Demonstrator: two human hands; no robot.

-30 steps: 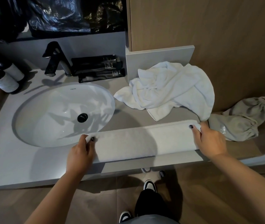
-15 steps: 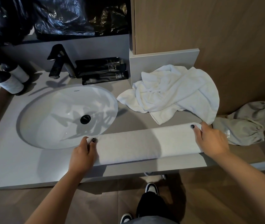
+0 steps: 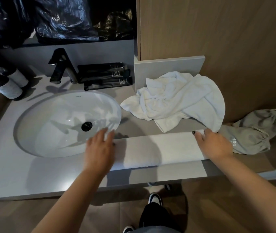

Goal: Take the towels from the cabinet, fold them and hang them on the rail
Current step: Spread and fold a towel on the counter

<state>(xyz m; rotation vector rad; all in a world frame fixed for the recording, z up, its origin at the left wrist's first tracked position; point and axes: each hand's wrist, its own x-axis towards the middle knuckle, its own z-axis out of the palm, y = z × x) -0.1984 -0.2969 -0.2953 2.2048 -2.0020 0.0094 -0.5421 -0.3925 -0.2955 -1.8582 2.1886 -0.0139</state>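
1. A white terry towel folded into a long narrow strip (image 3: 160, 148) is laid along the near edge of the grey stone table (image 3: 7, 174), right of the white oval sink (image 3: 63, 121).
2. Its left end is pressed by the left hand (image 3: 98, 148), fingers straight and spread.
3. Its far right corner is pinched in the grip of the right hand (image 3: 214, 145).
4. A crumpled white towel (image 3: 181, 101) is heaped just beyond it, beside a grey cloth bag (image 3: 255, 133).

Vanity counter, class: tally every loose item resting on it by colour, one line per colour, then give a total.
White: 2, the folded towel and the crumpled towel.
Grey: 1, the cloth bag.
Black: 3, the toiletry tubes.
Black-capped pale bottles: 2.
Total: 8.
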